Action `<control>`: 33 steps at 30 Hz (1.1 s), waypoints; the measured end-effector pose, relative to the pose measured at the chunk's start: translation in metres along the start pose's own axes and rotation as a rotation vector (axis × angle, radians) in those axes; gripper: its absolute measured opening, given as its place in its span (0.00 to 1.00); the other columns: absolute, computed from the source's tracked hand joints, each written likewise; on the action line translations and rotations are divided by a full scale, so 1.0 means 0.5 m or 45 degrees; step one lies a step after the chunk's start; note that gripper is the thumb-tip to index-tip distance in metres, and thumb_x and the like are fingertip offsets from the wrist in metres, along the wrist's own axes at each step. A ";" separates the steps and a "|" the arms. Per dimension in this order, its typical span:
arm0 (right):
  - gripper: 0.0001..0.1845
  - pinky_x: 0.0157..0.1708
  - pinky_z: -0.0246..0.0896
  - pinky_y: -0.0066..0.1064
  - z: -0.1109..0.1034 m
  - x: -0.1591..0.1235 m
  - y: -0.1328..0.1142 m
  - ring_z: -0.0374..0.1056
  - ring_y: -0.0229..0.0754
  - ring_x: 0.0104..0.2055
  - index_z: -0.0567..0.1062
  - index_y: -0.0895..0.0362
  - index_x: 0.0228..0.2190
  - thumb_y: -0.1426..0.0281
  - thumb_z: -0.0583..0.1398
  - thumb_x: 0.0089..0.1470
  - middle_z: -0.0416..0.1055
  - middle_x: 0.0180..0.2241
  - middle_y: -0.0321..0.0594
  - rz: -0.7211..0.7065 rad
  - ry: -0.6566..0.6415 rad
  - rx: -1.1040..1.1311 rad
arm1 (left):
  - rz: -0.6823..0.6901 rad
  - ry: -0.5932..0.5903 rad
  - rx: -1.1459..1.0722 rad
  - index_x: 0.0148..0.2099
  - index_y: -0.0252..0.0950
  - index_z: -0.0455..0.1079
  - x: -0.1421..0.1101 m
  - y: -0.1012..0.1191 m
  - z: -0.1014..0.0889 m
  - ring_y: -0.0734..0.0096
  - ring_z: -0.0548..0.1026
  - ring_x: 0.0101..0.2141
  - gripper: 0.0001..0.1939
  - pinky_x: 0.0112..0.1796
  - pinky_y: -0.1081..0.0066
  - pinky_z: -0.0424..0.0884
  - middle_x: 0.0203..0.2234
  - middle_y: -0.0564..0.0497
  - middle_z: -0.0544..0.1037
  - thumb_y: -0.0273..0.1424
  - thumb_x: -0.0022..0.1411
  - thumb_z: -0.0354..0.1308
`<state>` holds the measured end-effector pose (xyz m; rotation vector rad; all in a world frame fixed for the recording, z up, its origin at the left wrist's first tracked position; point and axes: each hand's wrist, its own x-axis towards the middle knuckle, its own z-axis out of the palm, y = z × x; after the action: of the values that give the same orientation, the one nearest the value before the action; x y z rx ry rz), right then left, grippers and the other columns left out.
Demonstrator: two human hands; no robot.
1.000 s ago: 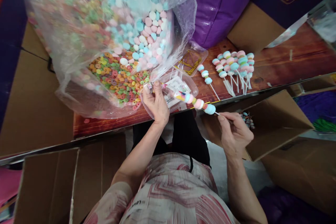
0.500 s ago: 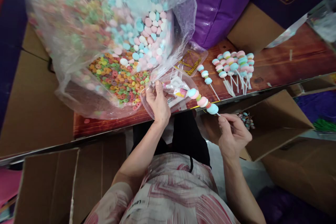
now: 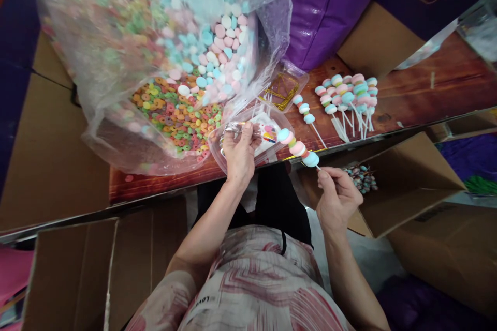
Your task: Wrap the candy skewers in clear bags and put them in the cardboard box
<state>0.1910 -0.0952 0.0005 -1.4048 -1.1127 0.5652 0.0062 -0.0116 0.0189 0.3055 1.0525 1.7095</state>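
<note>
My right hand (image 3: 337,196) pinches the white stick of a candy skewer (image 3: 297,148) strung with blue, pink and white marshmallows and small ring pieces. Its top end points up and left, at the mouth of a clear printed wrapper (image 3: 265,132). The wrapper is gripped between the thumb and fingers of my left hand (image 3: 241,149). Whether the skewer's tip is inside the wrapper or only against it, I cannot tell. Below the left hand lies a clear plastic tray (image 3: 217,152) with more printed wrappers and white sticks. Another finished skewer (image 3: 305,111) lies to its right.
A large clear bag (image 3: 267,46) holds marshmallows (image 3: 223,36) and coloured rings (image 3: 182,119) at the left. Several skewers (image 3: 349,93) lie heaped on the wooden table (image 3: 411,93). Gold twist ties (image 3: 285,92) sit in a small tray. An open carton (image 3: 415,181) stands below right.
My right hand has moved left and slightly up with the skewer. My left hand has shifted right, bringing the wrapper closer around the skewer's top end.
</note>
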 end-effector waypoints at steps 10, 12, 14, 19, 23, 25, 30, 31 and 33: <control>0.07 0.29 0.62 0.30 -0.005 0.002 -0.004 0.67 0.38 0.29 0.81 0.55 0.32 0.65 0.67 0.61 0.72 0.27 0.35 -0.149 0.038 -0.009 | -0.103 0.017 0.012 0.37 0.38 0.68 0.004 -0.002 -0.006 0.75 0.79 0.29 0.27 0.35 0.72 0.74 0.30 0.55 0.81 0.45 0.45 0.80; 0.08 0.29 0.63 0.31 -0.006 0.003 -0.009 0.68 0.38 0.30 0.80 0.55 0.32 0.65 0.66 0.61 0.72 0.28 0.35 -0.169 0.011 -0.048 | -0.108 0.014 0.043 0.37 0.38 0.69 0.003 -0.002 -0.006 0.74 0.80 0.30 0.27 0.36 0.72 0.74 0.31 0.54 0.81 0.46 0.46 0.79; 0.08 0.30 0.63 0.31 -0.007 0.004 -0.013 0.68 0.39 0.30 0.80 0.55 0.33 0.65 0.66 0.62 0.72 0.28 0.35 -0.175 -0.015 -0.079 | -0.111 0.001 0.062 0.38 0.38 0.69 0.000 -0.002 -0.007 0.73 0.81 0.30 0.27 0.36 0.72 0.74 0.32 0.53 0.81 0.47 0.47 0.78; 0.07 0.32 0.66 0.33 -0.016 0.010 -0.015 0.70 0.40 0.32 0.81 0.55 0.34 0.65 0.65 0.63 0.74 0.29 0.36 -0.208 -0.053 -0.155 | -0.161 -0.047 0.085 0.39 0.38 0.70 0.002 0.000 -0.012 0.73 0.81 0.31 0.28 0.34 0.72 0.73 0.34 0.51 0.83 0.48 0.46 0.78; 0.03 0.35 0.68 0.34 -0.028 0.022 -0.012 0.72 0.41 0.34 0.82 0.53 0.37 0.69 0.65 0.62 0.77 0.32 0.37 -0.313 -0.133 -0.182 | -0.186 -0.075 0.121 0.39 0.38 0.69 0.008 0.003 -0.016 0.73 0.80 0.28 0.29 0.33 0.73 0.73 0.32 0.53 0.82 0.50 0.47 0.77; 0.03 0.35 0.69 0.35 -0.033 0.028 -0.011 0.73 0.42 0.34 0.82 0.52 0.37 0.70 0.66 0.62 0.78 0.32 0.37 -0.386 -0.159 -0.209 | -0.158 -0.088 0.142 0.40 0.38 0.69 0.008 0.004 -0.015 0.74 0.79 0.26 0.29 0.33 0.72 0.74 0.30 0.53 0.82 0.51 0.47 0.77; 0.03 0.39 0.70 0.40 -0.039 0.033 -0.009 0.75 0.43 0.34 0.82 0.50 0.37 0.71 0.66 0.61 0.80 0.32 0.37 -0.575 -0.116 -0.377 | -0.082 -0.066 0.158 0.40 0.39 0.69 0.000 0.002 -0.009 0.70 0.82 0.29 0.28 0.34 0.71 0.77 0.30 0.53 0.82 0.50 0.47 0.77; 0.04 0.40 0.70 0.40 -0.039 0.032 -0.008 0.75 0.43 0.34 0.81 0.50 0.37 0.71 0.66 0.61 0.80 0.32 0.37 -0.611 -0.109 -0.404 | -0.079 -0.052 0.156 0.39 0.39 0.69 -0.001 0.001 -0.009 0.69 0.83 0.31 0.28 0.36 0.70 0.78 0.31 0.52 0.83 0.49 0.48 0.77; 0.06 0.39 0.70 0.39 -0.039 0.027 -0.006 0.75 0.43 0.34 0.81 0.50 0.38 0.73 0.65 0.61 0.80 0.32 0.36 -0.667 -0.102 -0.418 | -0.085 -0.027 0.150 0.39 0.39 0.67 -0.002 0.000 -0.009 0.65 0.85 0.34 0.27 0.39 0.68 0.79 0.31 0.52 0.83 0.47 0.49 0.77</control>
<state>0.2125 -0.0931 0.0106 -1.2939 -1.6219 0.0620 0.0037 -0.0145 0.0168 0.3589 1.1377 1.5845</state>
